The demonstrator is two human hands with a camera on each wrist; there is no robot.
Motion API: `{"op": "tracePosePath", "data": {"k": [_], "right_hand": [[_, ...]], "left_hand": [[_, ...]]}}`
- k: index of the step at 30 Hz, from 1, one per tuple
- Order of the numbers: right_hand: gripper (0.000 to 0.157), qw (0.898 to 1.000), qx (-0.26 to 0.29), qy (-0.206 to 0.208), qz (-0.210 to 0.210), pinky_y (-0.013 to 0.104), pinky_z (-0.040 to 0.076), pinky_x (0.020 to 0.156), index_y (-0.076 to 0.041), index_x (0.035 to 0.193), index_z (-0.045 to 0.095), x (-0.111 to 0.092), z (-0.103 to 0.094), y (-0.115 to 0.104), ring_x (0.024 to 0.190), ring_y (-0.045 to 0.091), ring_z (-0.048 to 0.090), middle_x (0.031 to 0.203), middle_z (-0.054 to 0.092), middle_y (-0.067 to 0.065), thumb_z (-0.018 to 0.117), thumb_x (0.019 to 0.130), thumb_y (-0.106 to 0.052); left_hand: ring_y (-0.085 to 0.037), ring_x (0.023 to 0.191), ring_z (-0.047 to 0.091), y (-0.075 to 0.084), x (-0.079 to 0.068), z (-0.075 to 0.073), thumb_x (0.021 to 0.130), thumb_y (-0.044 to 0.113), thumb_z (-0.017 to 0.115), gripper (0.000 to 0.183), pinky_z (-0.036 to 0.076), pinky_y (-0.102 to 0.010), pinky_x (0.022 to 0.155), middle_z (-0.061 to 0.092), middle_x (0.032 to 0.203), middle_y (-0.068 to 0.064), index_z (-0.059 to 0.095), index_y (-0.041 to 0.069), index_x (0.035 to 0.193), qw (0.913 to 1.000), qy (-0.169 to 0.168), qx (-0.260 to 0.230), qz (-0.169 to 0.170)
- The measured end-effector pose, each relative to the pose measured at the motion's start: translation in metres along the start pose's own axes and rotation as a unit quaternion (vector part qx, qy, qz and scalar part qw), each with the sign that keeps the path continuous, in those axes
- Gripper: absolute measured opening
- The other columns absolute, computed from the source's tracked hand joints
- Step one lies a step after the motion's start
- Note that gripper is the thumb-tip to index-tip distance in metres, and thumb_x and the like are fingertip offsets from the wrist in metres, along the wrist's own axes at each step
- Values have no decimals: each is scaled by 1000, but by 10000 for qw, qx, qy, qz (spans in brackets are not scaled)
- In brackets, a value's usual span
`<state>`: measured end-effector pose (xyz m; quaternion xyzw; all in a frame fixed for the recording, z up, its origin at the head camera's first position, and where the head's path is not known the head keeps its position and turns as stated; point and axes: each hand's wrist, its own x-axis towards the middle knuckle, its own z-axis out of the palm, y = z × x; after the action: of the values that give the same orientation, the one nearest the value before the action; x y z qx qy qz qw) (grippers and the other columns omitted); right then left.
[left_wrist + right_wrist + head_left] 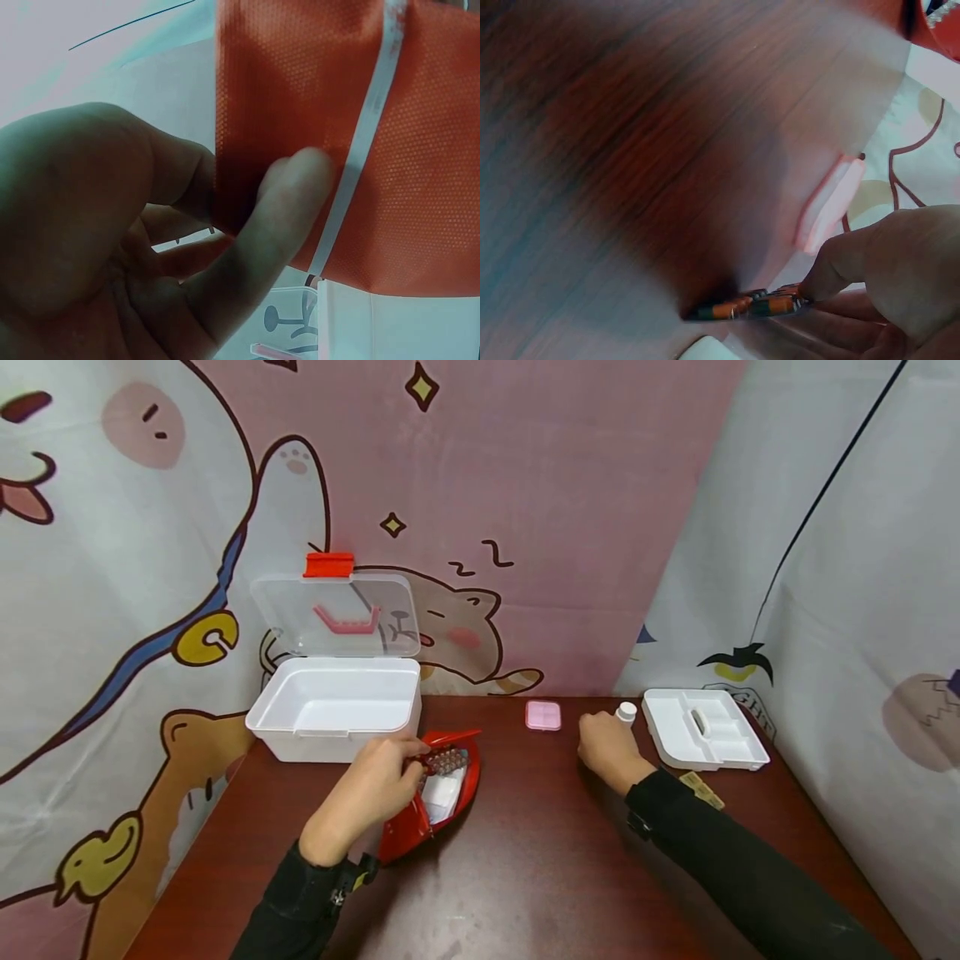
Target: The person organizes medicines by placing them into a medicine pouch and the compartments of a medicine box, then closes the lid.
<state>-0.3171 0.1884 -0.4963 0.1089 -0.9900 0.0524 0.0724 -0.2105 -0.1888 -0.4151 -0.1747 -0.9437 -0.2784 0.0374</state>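
My left hand (372, 777) grips the edge of a red zip pouch (405, 837); the left wrist view shows my thumb and fingers at its red fabric (420, 165), crossed by a grey strip. Inside the gaping pouch lie a blister pack of brownish pills (447, 761) and white packets (442, 795). Low over the table, my right hand (609, 747) pinches a thin, dark blister pack (750, 306) with orange and green parts, seen nearly edge-on. That pack is hidden in the head view. Beside this hand are a white-capped bottle (626, 712) and a small pink case (543, 715).
A white box (337, 745) stands behind my left hand, its clear lid (367, 589) raised and a red clip (328, 565) on top. To the right lies a white divided tray (675, 727), with a yellowish blister strip (703, 790) in front. A printed cloth hangs behind.
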Motion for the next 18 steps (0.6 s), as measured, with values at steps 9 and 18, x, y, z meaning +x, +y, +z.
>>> {"op": "tracePosePath", "data": {"k": [9, 18], "right_hand": [[11, 9982, 420, 408, -99, 54, 62, 66, -1, 81, 68, -12, -9, 2, 74, 37, 76, 76, 73, 19, 70, 92, -2], [25, 9805, 1964, 85, 44, 38, 59, 67, 2, 114, 80, -21, -29, -24, 78, 20, 71, 93, 82, 14, 72, 93, -7]], "left_hand": [[-15, 82, 63, 0, 0, 1, 101, 5, 62, 32, 54, -28, 70, 78, 125, -12, 80, -1, 126, 10000, -8, 49, -41], [-16, 82, 63, 0, 0, 0, 102, 6, 62, 33, 54, -26, 69, 77, 126, -13, 80, -3, 128, 10000, 6, 61, -30]]}}
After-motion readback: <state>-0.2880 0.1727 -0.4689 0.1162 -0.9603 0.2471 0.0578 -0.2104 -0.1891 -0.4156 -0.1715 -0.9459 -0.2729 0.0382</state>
